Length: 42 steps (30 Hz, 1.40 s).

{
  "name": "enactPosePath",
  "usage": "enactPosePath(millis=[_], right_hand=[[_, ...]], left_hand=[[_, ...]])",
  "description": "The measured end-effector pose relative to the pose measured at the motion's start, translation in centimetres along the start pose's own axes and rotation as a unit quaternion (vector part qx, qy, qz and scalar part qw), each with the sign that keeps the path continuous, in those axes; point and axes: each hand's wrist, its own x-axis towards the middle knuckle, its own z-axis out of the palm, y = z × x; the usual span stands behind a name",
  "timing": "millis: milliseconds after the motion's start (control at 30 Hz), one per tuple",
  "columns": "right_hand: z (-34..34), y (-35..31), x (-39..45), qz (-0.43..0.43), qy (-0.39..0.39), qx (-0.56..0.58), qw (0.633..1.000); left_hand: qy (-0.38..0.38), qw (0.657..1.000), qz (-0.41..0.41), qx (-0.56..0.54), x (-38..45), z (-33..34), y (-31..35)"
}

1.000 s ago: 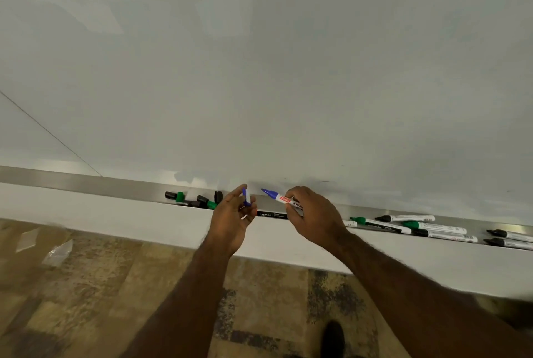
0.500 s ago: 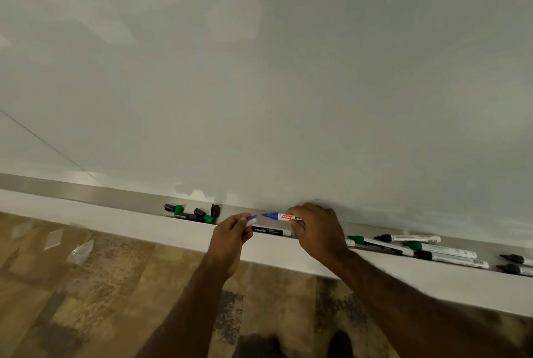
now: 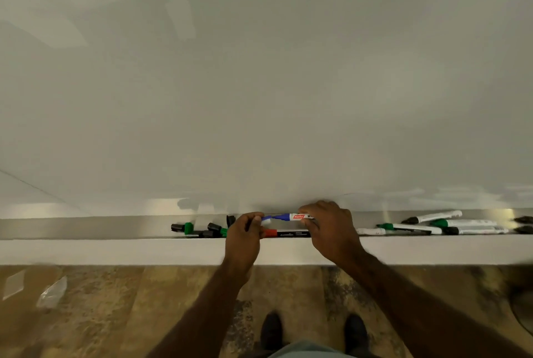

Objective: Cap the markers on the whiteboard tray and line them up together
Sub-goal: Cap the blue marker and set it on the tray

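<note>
My right hand (image 3: pixel 328 227) grips a blue-tipped white marker (image 3: pixel 291 217) held level over the metal whiteboard tray (image 3: pixel 86 226). My left hand (image 3: pixel 243 235) pinches its blue cap (image 3: pixel 266 219), and the cap's mouth meets the marker's tip. Below them a black marker with a red end (image 3: pixel 285 233) lies in the tray. Loose black and green caps (image 3: pixel 202 229) lie to the left. Several uncapped green and black markers (image 3: pixel 438 225) lie to the right.
The whiteboard (image 3: pixel 259 83) fills the upper view. A white ledge (image 3: pixel 115 251) runs under the tray. Patterned carpet (image 3: pixel 115 300) with two plastic scraps (image 3: pixel 52 292) lies below, and my shoes (image 3: pixel 271 328) stand at the bottom.
My hands have closed together: the cap in my left hand has come onto the blue marker's tip. Both hands sank toward the tray as the view tilted.
</note>
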Motion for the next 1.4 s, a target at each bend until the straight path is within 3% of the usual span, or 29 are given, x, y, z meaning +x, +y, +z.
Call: enactPosePath(millis=[333,700,867,967,1133,1300,1400], right_hand=[[2.0,-2.9,-0.7,0.053,-0.033,-0.016,0.998],[2.7,-4.2,-0.3,0.057,-0.042,-0.016,0.997],[2.5,-2.8,0.1,0.035,-0.056,-0.006,0.998],[2.7,-2.0,0.5,0.020,-0.026,-0.018,0.999],[3.7,-1.5,0.6,-0.002,0.019,-0.085,0.996],[4.6,-0.4,0.4,-0.040,-0.061,-0.147,0.986],[4.5,-0.4,0.5,-0.062,-0.044,-0.138,0.988]], left_hand=[[-0.095,0.994,0.030,0.043,1.9,-1.6,-0.9],[-0.009,0.995,0.056,0.080,1.6,-0.7,-0.9],[-0.050,0.981,0.091,0.163,2.1,-1.5,-0.5],[-0.064,0.971,0.111,0.201,2.7,-2.2,0.1],[0.029,0.953,0.157,0.256,3.9,-5.2,0.1],[0.126,0.936,0.167,0.283,4.2,-9.7,-0.8],[0.170,0.912,0.175,0.330,4.7,-12.3,-1.3]])
